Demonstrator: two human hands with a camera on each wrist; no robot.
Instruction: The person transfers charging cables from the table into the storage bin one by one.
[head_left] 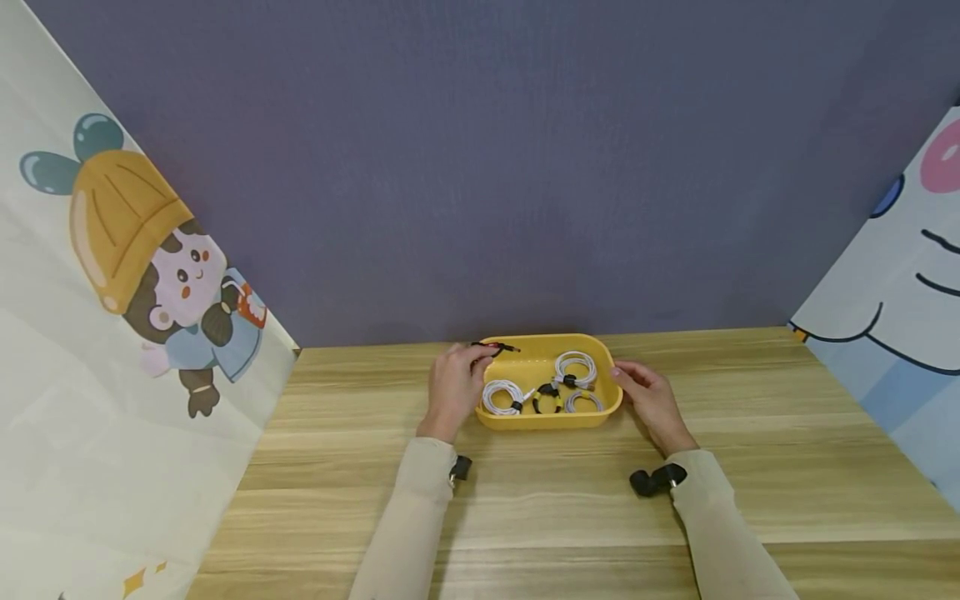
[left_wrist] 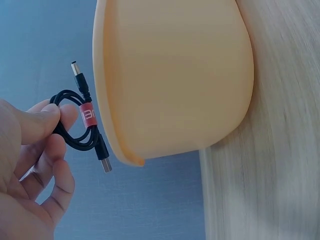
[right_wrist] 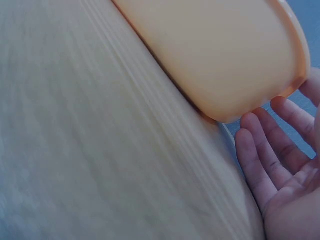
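My left hand point(head_left: 453, 383) pinches a coiled black cable point(left_wrist: 88, 114) between thumb and fingers, just above the left end of a yellow basket point(head_left: 547, 422). A red band wraps the coil; a metal USB-type plug and a round barrel plug stick out. At the basket's right end my right hand point(head_left: 651, 400) grips the rim, its thumb at the edge and fingers against the outer wall point(right_wrist: 225, 60). Inside lie a white coiled cable point(head_left: 491, 389) at left, a second white coil point(head_left: 590, 367) at back right, a grey coil point(head_left: 597, 402) and a black-and-yellow coil point(head_left: 551, 389).
The basket stands at the back of a wooden table point(head_left: 555, 517), close to a dark blue-grey panel point(head_left: 525, 167). Light panels with cartoon prints point(head_left: 127, 225) flank the table on both sides. A small black device point(head_left: 658, 480) is on each wrist.
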